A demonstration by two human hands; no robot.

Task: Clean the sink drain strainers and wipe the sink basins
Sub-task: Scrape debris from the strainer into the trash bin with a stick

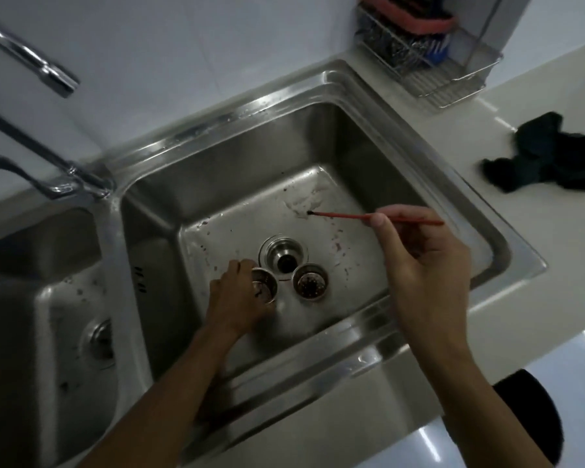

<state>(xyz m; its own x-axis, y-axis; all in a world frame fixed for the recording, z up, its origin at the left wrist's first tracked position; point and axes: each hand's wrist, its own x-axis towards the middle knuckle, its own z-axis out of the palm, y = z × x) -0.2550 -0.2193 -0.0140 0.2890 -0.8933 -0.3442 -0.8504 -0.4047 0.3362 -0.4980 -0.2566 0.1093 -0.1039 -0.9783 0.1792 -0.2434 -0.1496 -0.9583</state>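
Note:
Two round metal drain strainers lie on the floor of the right sink basin (402,163) beside its open drain (283,256). My left hand (237,298) grips the left strainer (264,286) down in the basin. The right strainer (309,282) stands free, dark grime showing inside it. My right hand (416,248) hovers over the basin and pinches a thin red stick (345,215), whose dark tip touches a whitish smear (304,204) on the basin floor. Brownish specks dot the floor around the drain.
The left basin (61,298) with its own drain (98,339) lies at the left. A chrome tap (41,157) stands behind the divider. A dark cloth (551,153) lies on the white counter at the right. A wire rack (429,62) with sponges stands in the corner.

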